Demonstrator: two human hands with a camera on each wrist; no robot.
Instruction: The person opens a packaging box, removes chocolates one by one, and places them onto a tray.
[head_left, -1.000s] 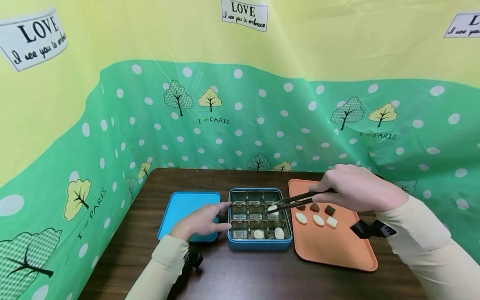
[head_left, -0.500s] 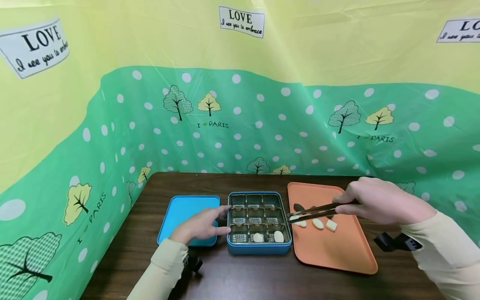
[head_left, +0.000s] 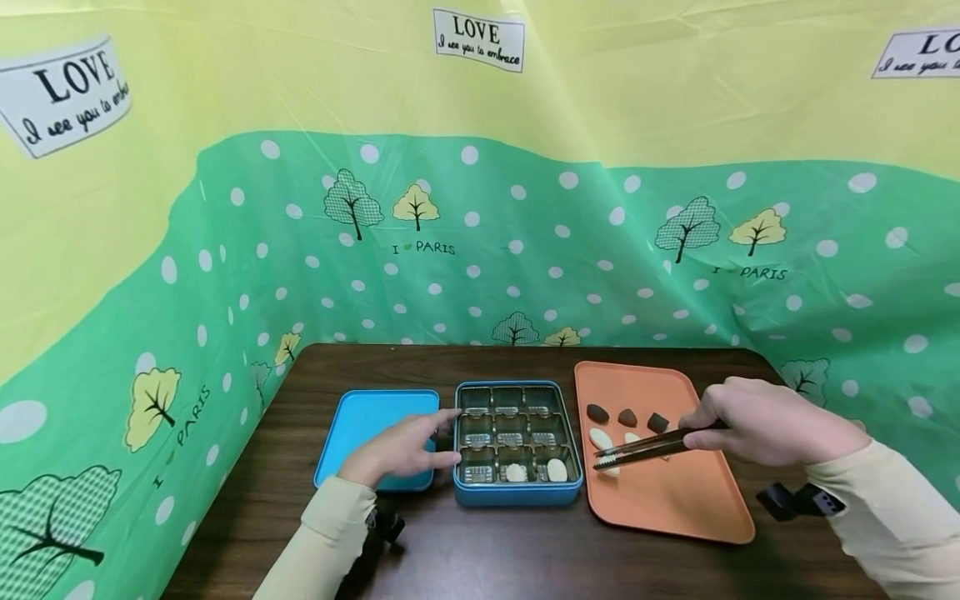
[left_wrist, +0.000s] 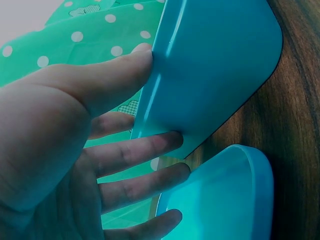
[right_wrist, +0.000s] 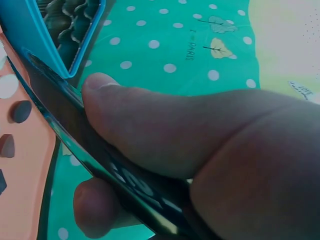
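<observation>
My right hand (head_left: 765,421) grips dark metal tongs (head_left: 652,450) between thumb and fingers. Their tips are low over the left part of the orange tray (head_left: 675,500), right at a small white piece (head_left: 611,472). Just behind lies a white oval piece (head_left: 599,439); the tongs partly cover other white pieces. Three dark brown pieces form a row farther back, among them a brown square (head_left: 657,422). My left hand (head_left: 397,450), fingers extended, has its thumb and fingertips at the left side of a blue divided box (head_left: 517,497). Two white pieces, one round (head_left: 516,473) and one oval (head_left: 557,471), occupy its front row.
A flat blue lid (head_left: 375,417) lies left of the box, partly under my left hand in the head view. The dark wooden table (head_left: 495,558) carries everything. Behind it hangs a green and yellow printed cloth (head_left: 480,192).
My right hand has carried the tongs with a white piece from the box's middle-right compartment rightward to the tray. My left hand stays at the box.
</observation>
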